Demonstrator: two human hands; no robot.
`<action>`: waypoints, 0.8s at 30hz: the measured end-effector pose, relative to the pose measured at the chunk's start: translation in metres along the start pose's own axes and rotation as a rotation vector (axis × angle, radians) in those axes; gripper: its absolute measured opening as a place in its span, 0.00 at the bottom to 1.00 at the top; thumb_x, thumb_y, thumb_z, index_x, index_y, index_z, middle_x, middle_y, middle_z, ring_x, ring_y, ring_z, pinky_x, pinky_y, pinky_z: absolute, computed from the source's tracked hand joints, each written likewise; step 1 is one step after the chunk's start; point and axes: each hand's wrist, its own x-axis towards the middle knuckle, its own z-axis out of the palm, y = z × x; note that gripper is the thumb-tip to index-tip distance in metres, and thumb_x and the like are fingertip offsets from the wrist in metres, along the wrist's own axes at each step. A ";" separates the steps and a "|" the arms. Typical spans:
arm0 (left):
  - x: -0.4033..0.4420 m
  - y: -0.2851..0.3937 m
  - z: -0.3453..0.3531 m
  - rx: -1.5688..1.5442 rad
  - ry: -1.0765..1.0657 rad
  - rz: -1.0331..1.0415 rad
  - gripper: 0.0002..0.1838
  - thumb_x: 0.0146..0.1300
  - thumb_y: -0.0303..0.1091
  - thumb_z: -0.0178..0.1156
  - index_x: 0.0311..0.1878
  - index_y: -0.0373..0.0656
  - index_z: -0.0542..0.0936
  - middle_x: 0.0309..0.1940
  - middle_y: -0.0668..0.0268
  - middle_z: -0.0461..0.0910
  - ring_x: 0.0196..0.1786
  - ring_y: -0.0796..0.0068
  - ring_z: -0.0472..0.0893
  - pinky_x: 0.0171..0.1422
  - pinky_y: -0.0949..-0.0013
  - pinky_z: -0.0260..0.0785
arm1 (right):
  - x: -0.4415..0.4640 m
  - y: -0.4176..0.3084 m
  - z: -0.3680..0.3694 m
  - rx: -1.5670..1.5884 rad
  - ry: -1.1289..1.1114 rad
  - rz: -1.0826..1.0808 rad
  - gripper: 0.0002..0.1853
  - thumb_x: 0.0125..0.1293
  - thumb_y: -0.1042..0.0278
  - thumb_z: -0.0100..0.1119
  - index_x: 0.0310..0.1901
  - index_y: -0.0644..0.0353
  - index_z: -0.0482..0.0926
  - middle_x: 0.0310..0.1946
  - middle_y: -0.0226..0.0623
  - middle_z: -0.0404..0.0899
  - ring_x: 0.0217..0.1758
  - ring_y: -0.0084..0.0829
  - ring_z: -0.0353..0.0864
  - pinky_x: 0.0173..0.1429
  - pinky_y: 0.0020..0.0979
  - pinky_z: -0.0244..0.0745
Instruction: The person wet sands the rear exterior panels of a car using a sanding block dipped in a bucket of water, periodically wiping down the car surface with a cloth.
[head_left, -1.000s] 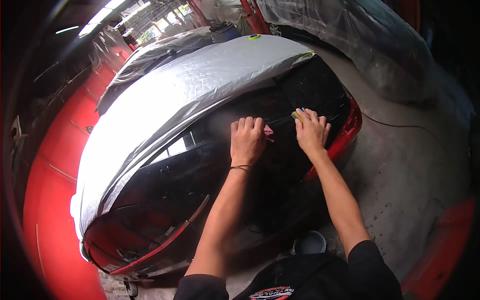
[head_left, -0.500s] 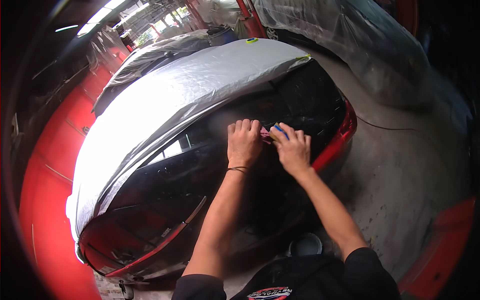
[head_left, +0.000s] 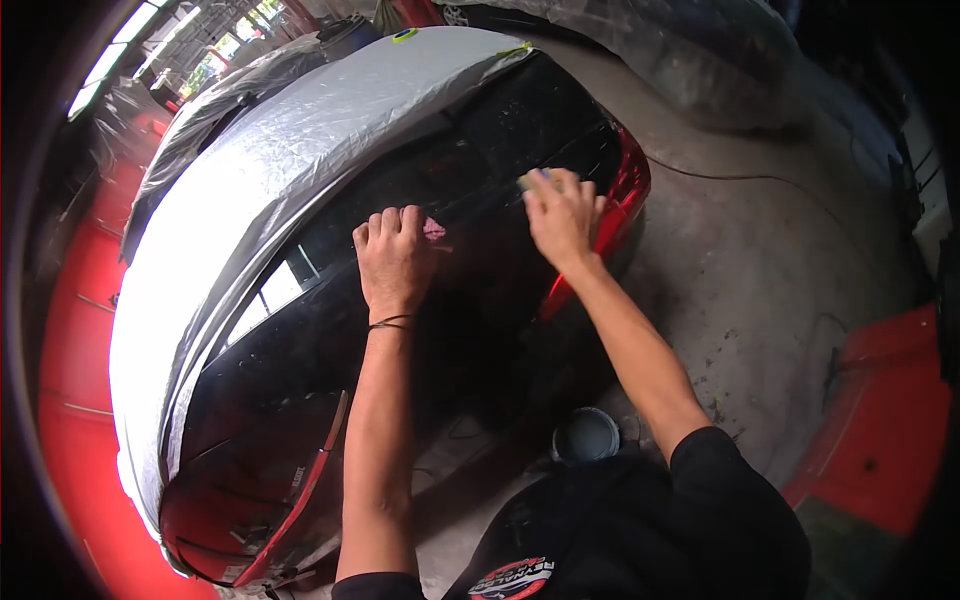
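Observation:
My left hand (head_left: pixel 395 262) is closed around a crumpled pink cloth (head_left: pixel 433 230), over the glossy black side of a car (head_left: pixel 480 290). To its right, my right hand (head_left: pixel 563 222) grips a small yellowish-and-blue pad (head_left: pixel 538 181), blurred by motion, close to the car's rear corner. A red tail light (head_left: pixel 625 185) lies just beyond that hand. Silvery-white masking film (head_left: pixel 270 150) covers the upper part of the car. Whether the cloth and the pad touch the paint, I cannot tell.
A bucket (head_left: pixel 587 436) of greyish liquid stands on the concrete floor near my body. A red panel (head_left: pixel 880 420) is at the right. Plastic sheeting (head_left: pixel 690 60) hangs at the back, and a dark hose or cable (head_left: pixel 720 177) runs along the floor.
My hands have moved apart: the left one with the cloth lies further left, the right one with the pad is higher up the panel. The view has shifted too.

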 end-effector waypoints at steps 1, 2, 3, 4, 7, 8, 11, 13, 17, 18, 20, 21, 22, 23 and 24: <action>0.002 0.001 0.001 -0.004 0.000 -0.005 0.17 0.61 0.38 0.78 0.51 0.49 0.84 0.45 0.63 0.84 0.55 0.56 0.85 0.66 0.49 0.74 | -0.007 -0.008 0.002 0.041 0.004 -0.101 0.21 0.81 0.49 0.72 0.71 0.37 0.92 0.71 0.29 0.85 0.68 0.46 0.83 0.70 0.56 0.72; 0.003 0.001 0.001 -0.006 -0.005 -0.005 0.18 0.61 0.36 0.79 0.52 0.49 0.84 0.46 0.63 0.84 0.55 0.56 0.85 0.67 0.49 0.74 | -0.010 -0.013 0.005 0.098 -0.022 -0.126 0.21 0.81 0.47 0.71 0.71 0.37 0.91 0.71 0.30 0.85 0.68 0.47 0.82 0.69 0.57 0.72; 0.001 0.000 0.001 -0.006 -0.014 -0.005 0.19 0.60 0.34 0.79 0.52 0.50 0.83 0.46 0.63 0.84 0.56 0.55 0.85 0.67 0.49 0.74 | -0.007 -0.011 0.005 0.075 0.016 -0.080 0.21 0.81 0.47 0.71 0.71 0.37 0.92 0.71 0.31 0.85 0.68 0.46 0.82 0.69 0.56 0.72; -0.001 -0.001 0.000 -0.004 -0.023 -0.004 0.20 0.59 0.32 0.79 0.53 0.50 0.83 0.47 0.63 0.84 0.57 0.55 0.85 0.68 0.49 0.73 | -0.001 -0.010 0.006 0.053 0.054 -0.034 0.21 0.81 0.47 0.71 0.71 0.37 0.92 0.71 0.32 0.85 0.67 0.46 0.82 0.70 0.55 0.72; -0.001 -0.003 0.003 0.002 -0.019 -0.008 0.20 0.59 0.33 0.79 0.54 0.50 0.83 0.47 0.63 0.84 0.56 0.56 0.85 0.67 0.50 0.73 | -0.002 -0.035 0.011 0.049 0.040 -0.019 0.21 0.79 0.48 0.73 0.69 0.39 0.92 0.67 0.32 0.86 0.66 0.45 0.82 0.69 0.56 0.73; 0.000 -0.001 0.005 0.001 -0.004 -0.005 0.17 0.61 0.33 0.77 0.52 0.50 0.84 0.45 0.63 0.84 0.55 0.56 0.85 0.66 0.49 0.74 | -0.003 -0.045 0.010 0.058 0.028 -0.055 0.21 0.79 0.49 0.74 0.68 0.39 0.92 0.66 0.32 0.86 0.66 0.45 0.82 0.69 0.57 0.73; 0.003 0.002 -0.002 0.001 0.038 0.004 0.08 0.66 0.34 0.71 0.47 0.51 0.84 0.41 0.64 0.83 0.51 0.57 0.86 0.63 0.49 0.74 | 0.004 -0.026 0.008 0.051 0.034 -0.086 0.21 0.78 0.49 0.74 0.68 0.40 0.92 0.65 0.32 0.86 0.66 0.47 0.82 0.69 0.55 0.74; 0.002 -0.001 -0.001 0.009 0.006 0.000 0.08 0.66 0.34 0.71 0.46 0.50 0.82 0.42 0.62 0.83 0.52 0.56 0.85 0.62 0.48 0.74 | 0.015 -0.007 0.009 0.005 0.073 -0.047 0.21 0.79 0.49 0.73 0.69 0.39 0.92 0.66 0.30 0.86 0.66 0.46 0.82 0.69 0.54 0.74; 0.002 0.000 -0.006 -0.021 0.011 -0.022 0.10 0.64 0.33 0.71 0.46 0.49 0.82 0.43 0.61 0.83 0.53 0.56 0.84 0.62 0.49 0.74 | -0.020 -0.014 0.006 0.045 0.029 -0.188 0.21 0.82 0.50 0.69 0.72 0.36 0.90 0.74 0.27 0.83 0.70 0.45 0.82 0.71 0.57 0.73; 0.002 -0.001 -0.004 -0.039 0.029 -0.018 0.10 0.64 0.33 0.71 0.46 0.49 0.82 0.43 0.62 0.83 0.53 0.56 0.84 0.62 0.50 0.74 | -0.017 -0.006 0.001 0.038 -0.008 -0.228 0.21 0.83 0.51 0.68 0.74 0.35 0.89 0.76 0.27 0.83 0.70 0.46 0.81 0.72 0.59 0.73; -0.001 -0.003 0.003 -0.035 0.040 -0.016 0.14 0.61 0.37 0.76 0.47 0.49 0.83 0.43 0.63 0.83 0.53 0.56 0.85 0.64 0.50 0.74 | 0.011 0.033 0.011 -0.077 0.011 -0.128 0.22 0.85 0.51 0.66 0.76 0.34 0.87 0.77 0.27 0.82 0.72 0.47 0.81 0.72 0.62 0.73; 0.001 -0.003 0.001 -0.031 0.052 -0.012 0.12 0.62 0.35 0.74 0.46 0.50 0.83 0.43 0.63 0.83 0.52 0.57 0.84 0.64 0.51 0.74 | 0.028 0.049 0.012 -0.134 -0.010 -0.010 0.23 0.87 0.52 0.64 0.78 0.34 0.85 0.80 0.27 0.80 0.73 0.49 0.80 0.73 0.64 0.74; -0.001 -0.002 -0.002 -0.034 0.057 -0.006 0.11 0.63 0.34 0.72 0.46 0.50 0.82 0.43 0.64 0.82 0.52 0.58 0.84 0.63 0.51 0.74 | 0.039 0.057 0.010 -0.077 -0.017 0.033 0.23 0.87 0.54 0.64 0.79 0.36 0.85 0.82 0.28 0.79 0.74 0.51 0.80 0.74 0.63 0.75; -0.003 -0.001 -0.002 -0.038 0.045 -0.011 0.11 0.63 0.34 0.72 0.46 0.50 0.82 0.43 0.64 0.82 0.52 0.58 0.84 0.63 0.51 0.74 | 0.032 0.057 0.015 -0.096 -0.004 0.036 0.23 0.87 0.54 0.64 0.79 0.36 0.85 0.82 0.28 0.78 0.74 0.51 0.80 0.75 0.63 0.75; -0.002 -0.001 -0.001 -0.044 0.043 -0.011 0.11 0.63 0.34 0.73 0.46 0.50 0.82 0.43 0.64 0.82 0.52 0.58 0.84 0.63 0.51 0.74 | 0.024 0.050 0.018 -0.115 0.020 0.039 0.23 0.86 0.54 0.64 0.79 0.37 0.85 0.83 0.29 0.78 0.75 0.51 0.79 0.76 0.63 0.75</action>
